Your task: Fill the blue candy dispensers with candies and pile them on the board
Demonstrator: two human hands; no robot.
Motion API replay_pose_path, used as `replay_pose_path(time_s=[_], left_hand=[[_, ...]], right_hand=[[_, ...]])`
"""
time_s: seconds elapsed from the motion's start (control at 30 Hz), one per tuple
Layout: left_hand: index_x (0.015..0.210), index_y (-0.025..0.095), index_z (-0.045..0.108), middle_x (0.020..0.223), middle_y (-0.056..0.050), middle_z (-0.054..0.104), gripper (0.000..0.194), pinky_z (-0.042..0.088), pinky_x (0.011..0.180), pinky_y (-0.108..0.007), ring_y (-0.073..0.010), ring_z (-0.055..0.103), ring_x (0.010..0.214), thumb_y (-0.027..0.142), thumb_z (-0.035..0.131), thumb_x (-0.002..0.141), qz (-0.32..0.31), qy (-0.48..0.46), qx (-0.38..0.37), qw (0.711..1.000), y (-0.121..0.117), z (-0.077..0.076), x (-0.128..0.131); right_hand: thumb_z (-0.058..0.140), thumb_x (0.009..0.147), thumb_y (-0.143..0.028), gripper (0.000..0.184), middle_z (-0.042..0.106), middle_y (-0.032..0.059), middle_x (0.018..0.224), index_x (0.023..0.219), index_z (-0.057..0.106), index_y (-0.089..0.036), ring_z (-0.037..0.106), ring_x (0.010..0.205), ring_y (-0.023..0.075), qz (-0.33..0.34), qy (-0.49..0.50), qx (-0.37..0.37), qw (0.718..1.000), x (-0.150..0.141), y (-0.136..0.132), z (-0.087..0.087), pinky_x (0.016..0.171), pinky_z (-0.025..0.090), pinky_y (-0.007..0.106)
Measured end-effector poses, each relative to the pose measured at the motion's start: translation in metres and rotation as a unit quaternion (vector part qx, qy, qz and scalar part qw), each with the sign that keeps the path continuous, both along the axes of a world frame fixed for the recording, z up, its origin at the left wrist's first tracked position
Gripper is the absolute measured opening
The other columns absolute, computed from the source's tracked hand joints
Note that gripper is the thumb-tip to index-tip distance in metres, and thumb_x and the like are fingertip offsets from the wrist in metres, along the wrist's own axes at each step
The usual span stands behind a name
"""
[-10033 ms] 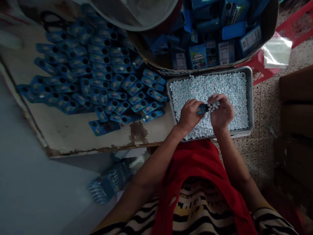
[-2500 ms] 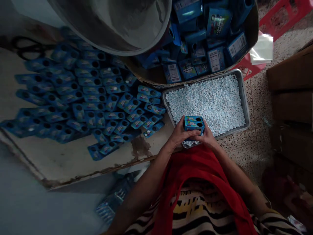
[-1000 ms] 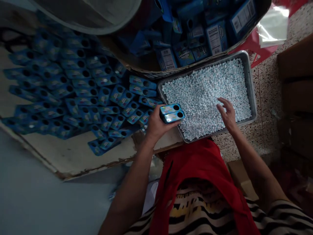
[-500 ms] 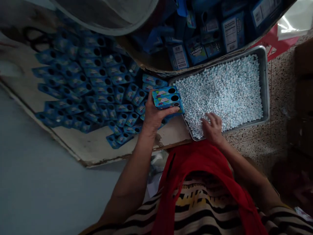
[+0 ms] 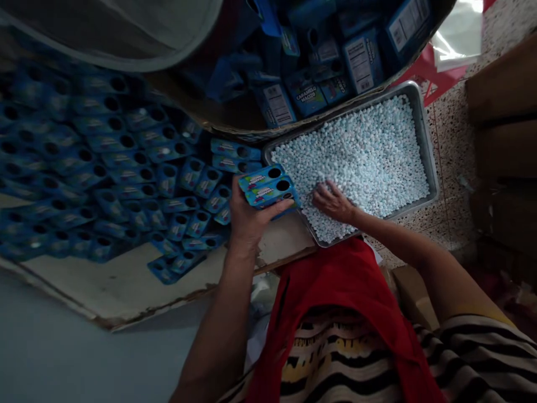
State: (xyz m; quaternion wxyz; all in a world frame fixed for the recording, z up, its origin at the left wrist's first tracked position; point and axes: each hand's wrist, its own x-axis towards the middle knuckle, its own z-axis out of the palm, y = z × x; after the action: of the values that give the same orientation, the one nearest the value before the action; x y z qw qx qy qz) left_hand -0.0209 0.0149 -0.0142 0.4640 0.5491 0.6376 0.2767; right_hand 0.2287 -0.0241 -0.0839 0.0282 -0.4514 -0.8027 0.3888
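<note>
My left hand [image 5: 247,215] is wrapped around a few small blue candy boxes [image 5: 268,184], held side by side. Dark round holes show at their right ends, beside the left rim of the metal tray [image 5: 432,179]. A layer of small pale blue and white candies [image 5: 361,151] fills this tray. My right hand [image 5: 333,202] is down among the candies at the near left part of the tray, its fingers curled into them and the fingertips partly buried.
Many more blue boxes [image 5: 121,143] stand packed on the table [image 5: 168,285] at left. Behind the tray is a large carton [image 5: 247,131] of blue boxes. A big round container [image 5: 126,33] overhangs the back left. Brown cartons [image 5: 499,95] are stacked at right on the speckled floor [image 5: 448,140].
My right hand has gone from fingers apart over the candies to fingers dug into them, farther left. The left hand still holds the boxes. The view has shifted, so things appear moved.
</note>
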Motion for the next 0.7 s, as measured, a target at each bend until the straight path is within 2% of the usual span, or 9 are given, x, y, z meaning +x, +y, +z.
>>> replay_pose_path(time_s=[0.1, 0.17, 0.27, 0.3, 0.37, 0.43, 0.5, 0.57, 0.7], left_hand=[[0.117, 0.026, 0.054, 0.108, -0.002, 0.073, 0.081, 0.065, 0.09, -0.043, -0.0261, 0.075, 0.098, 0.056, 0.1, 0.057, 0.004, 0.007, 0.003, 1.0, -0.001, 0.003, 0.02], [0.117, 0.026, 0.056, 0.105, -0.002, 0.074, 0.08, 0.065, 0.088, -0.042, -0.0267, 0.075, 0.096, 0.052, 0.101, 0.056, -0.028, 0.042, 0.012, 0.999, 0.001, 0.001, 0.03], [0.118, 0.025, 0.058, 0.109, -0.004, 0.074, 0.077, 0.062, 0.095, -0.043, -0.0313, 0.074, 0.105, 0.044, 0.101, 0.056, -0.089, 0.115, 0.028, 0.989, 0.013, -0.005, 0.039], [0.116, 0.025, 0.059, 0.11, -0.005, 0.074, 0.076, 0.061, 0.097, -0.044, -0.0331, 0.074, 0.108, 0.04, 0.101, 0.055, -0.113, 0.141, 0.029, 0.983, 0.019, -0.007, 0.041], [0.112, 0.024, 0.06, 0.108, -0.006, 0.074, 0.072, 0.06, 0.096, -0.043, -0.0354, 0.073, 0.11, 0.037, 0.1, 0.053, -0.168, 0.19, 0.015, 0.967, 0.032, -0.007, 0.05], [0.107, 0.024, 0.061, 0.104, -0.007, 0.074, 0.069, 0.059, 0.091, -0.041, -0.0362, 0.073, 0.106, 0.039, 0.1, 0.052, -0.233, 0.234, -0.017, 0.944, 0.042, -0.005, 0.064], [0.106, 0.024, 0.063, 0.101, -0.007, 0.074, 0.066, 0.059, 0.087, -0.04, -0.0367, 0.074, 0.103, 0.043, 0.099, 0.054, -0.292, 0.275, -0.048, 0.915, 0.048, -0.004, 0.085], [0.108, 0.025, 0.064, 0.1, -0.008, 0.076, 0.066, 0.058, 0.085, -0.04, -0.0364, 0.075, 0.101, 0.045, 0.098, 0.056, -0.329, 0.311, -0.07, 0.889, 0.048, -0.005, 0.108], [0.113, 0.024, 0.065, 0.102, -0.011, 0.078, 0.068, 0.059, 0.087, -0.041, -0.0368, 0.076, 0.102, 0.047, 0.098, 0.058, -0.324, 0.357, -0.098, 0.871, 0.043, -0.016, 0.144]], right_hand=[[0.048, 0.103, -0.01, 0.033, 0.07, 0.0057, 0.144, 0.123, 0.069, -0.026, 0.05, 0.155, 0.0328, -0.064, -0.034, 0.045, 0.996, 0.03, 0.024, 0.002, 0.137, 0.025, 0.075], [0.05, 0.103, -0.013, 0.032, 0.069, 0.0078, 0.146, 0.122, 0.072, -0.027, 0.044, 0.16, 0.0362, -0.092, -0.043, 0.082, 0.991, 0.053, 0.031, 0.013, 0.135, 0.023, 0.08], [0.061, 0.103, -0.03, 0.025, 0.065, 0.0091, 0.154, 0.124, 0.075, -0.03, 0.037, 0.164, 0.0385, -0.128, -0.023, 0.125, 0.984, 0.091, 0.02, 0.04, 0.132, 0.033, 0.072], [0.064, 0.103, -0.038, 0.026, 0.065, 0.0097, 0.155, 0.125, 0.076, -0.031, 0.039, 0.163, 0.0382, -0.168, -0.017, 0.137, 0.976, 0.103, 0.011, 0.046, 0.131, 0.037, 0.068], [0.061, 0.104, -0.05, 0.033, 0.068, 0.0117, 0.15, 0.126, 0.075, -0.03, 0.049, 0.156, 0.0368, -0.311, -0.017, 0.155, 0.938, 0.126, -0.008, 0.051, 0.126, 0.044, 0.065], [0.047, 0.108, -0.054, 0.043, 0.069, 0.0138, 0.144, 0.13, 0.072, -0.027, 0.059, 0.145, 0.0345, -0.47, -0.02, 0.156, 0.869, 0.146, -0.019, 0.042, 0.123, 0.047, 0.066], [0.034, 0.11, -0.054, 0.053, 0.067, 0.0157, 0.144, 0.136, 0.068, -0.024, 0.06, 0.141, 0.0326, -0.548, -0.013, 0.152, 0.822, 0.161, -0.016, 0.024, 0.122, 0.046, 0.067], [0.032, 0.109, -0.058, 0.058, 0.064, 0.0158, 0.15, 0.141, 0.067, -0.023, 0.055, 0.147, 0.0324, -0.539, -0.009, 0.155, 0.828, 0.167, 0.001, 0.004, 0.126, 0.041, 0.066], [0.042, 0.105, -0.068, 0.062, 0.059, 0.0112, 0.158, 0.144, 0.065, -0.027, 0.042, 0.157, 0.0342, -0.431, -0.013, 0.156, 0.889, 0.157, 0.052, -0.024, 0.132, 0.032, 0.066]])
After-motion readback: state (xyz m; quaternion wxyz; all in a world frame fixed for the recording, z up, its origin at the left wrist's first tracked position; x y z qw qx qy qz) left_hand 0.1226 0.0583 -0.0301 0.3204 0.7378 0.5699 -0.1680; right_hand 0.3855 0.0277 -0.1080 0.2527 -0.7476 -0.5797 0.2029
